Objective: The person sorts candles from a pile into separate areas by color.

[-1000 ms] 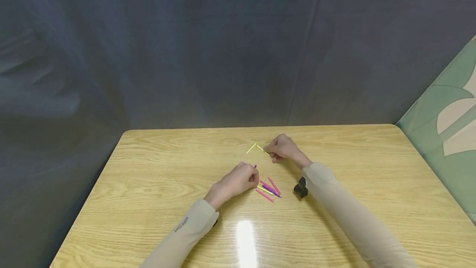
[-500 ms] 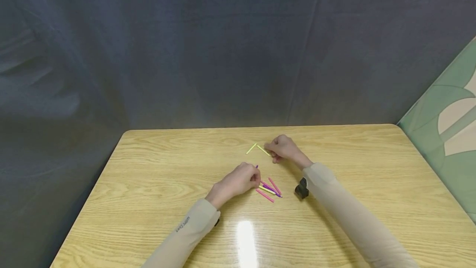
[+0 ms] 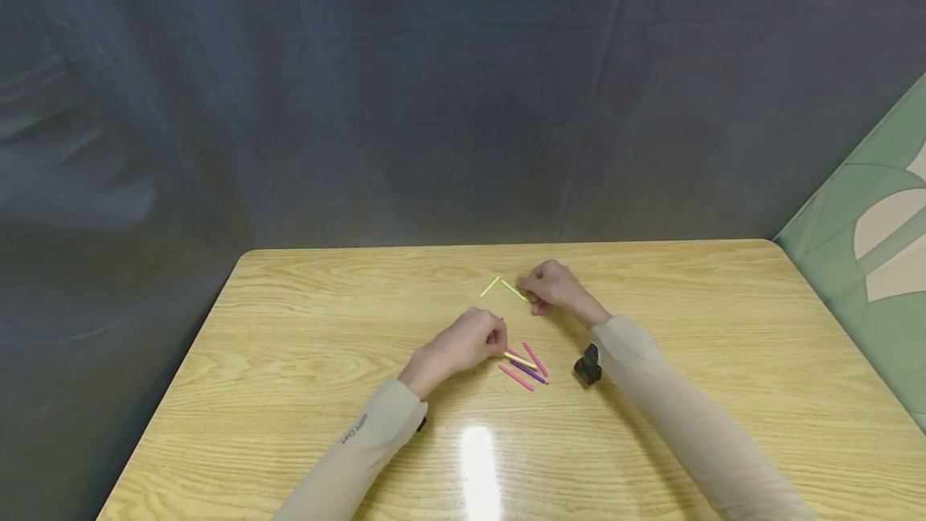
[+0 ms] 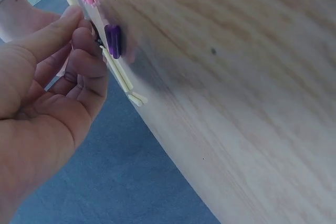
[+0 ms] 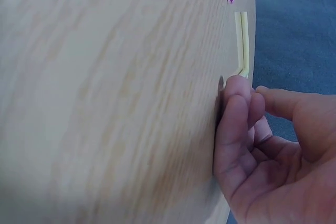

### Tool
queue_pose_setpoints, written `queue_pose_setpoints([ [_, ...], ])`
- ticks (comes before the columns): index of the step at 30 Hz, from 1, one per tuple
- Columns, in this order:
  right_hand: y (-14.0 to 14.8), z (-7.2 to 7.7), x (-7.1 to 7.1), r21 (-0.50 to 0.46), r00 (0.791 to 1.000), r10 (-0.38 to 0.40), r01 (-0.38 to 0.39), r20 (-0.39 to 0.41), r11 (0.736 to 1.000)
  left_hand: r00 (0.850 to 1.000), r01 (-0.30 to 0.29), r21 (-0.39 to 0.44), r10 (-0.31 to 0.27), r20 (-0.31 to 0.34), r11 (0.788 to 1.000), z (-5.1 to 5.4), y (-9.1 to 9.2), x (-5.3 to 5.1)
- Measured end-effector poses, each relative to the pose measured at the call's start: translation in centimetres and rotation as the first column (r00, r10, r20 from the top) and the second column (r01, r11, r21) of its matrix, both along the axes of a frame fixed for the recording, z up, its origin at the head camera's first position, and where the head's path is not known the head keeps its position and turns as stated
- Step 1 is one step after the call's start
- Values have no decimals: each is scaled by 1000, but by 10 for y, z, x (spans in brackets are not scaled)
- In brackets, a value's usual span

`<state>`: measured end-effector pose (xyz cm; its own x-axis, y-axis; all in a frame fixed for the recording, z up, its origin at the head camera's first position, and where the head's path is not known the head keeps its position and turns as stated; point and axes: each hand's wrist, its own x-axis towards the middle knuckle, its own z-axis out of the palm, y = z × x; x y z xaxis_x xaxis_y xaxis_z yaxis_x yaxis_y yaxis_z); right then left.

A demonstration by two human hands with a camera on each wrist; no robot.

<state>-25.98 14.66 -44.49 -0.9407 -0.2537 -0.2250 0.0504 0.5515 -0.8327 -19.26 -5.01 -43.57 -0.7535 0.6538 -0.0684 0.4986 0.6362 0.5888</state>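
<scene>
In the head view, my left hand (image 3: pixel 470 340) pinches the end of a yellow stick (image 3: pixel 522 361) above a small pile with pink sticks (image 3: pixel 517 378) and a purple stick (image 3: pixel 529 372). My right hand (image 3: pixel 553 286) is farther back, thumb and fingers curled together beside the lower end of another yellow stick (image 3: pixel 514 290); nothing shows between them. That stick and a second yellow one (image 3: pixel 489 287) form an upturned V on the table. In the right wrist view, the yellow sticks (image 5: pixel 242 43) lie just beyond the fingertips of my right hand (image 5: pixel 273 156).
The wooden table (image 3: pixel 289 344) ends at a dark curtain (image 3: pixel 434 103) behind. A black device (image 3: pixel 587 366) is at the right sleeve's cuff. A green-and-white patterned panel (image 3: pixel 878 264) stands at the right. In the left wrist view, a purple stick (image 4: pixel 113 41) lies near my left hand (image 4: pixel 58 82).
The pinched yellow stick has shifted slightly up and right with my left hand, uncovering more of the purple stick. My right fingers have drawn slightly off the back yellow stick, which now shows more fully.
</scene>
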Motion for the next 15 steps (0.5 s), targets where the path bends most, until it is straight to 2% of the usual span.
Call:
queue_pose_setpoints([
  [9, 1, 1, 2, 3, 1000, 10, -10, -9, 1000, 1000, -22, 8, 21, 14, 1000, 3, 0, -4],
  [15, 2, 0, 3, -22, 1000, 14, -15, -12, 1000, 997, -46, 47, 43, 65, 998, 2, -4, -9],
])
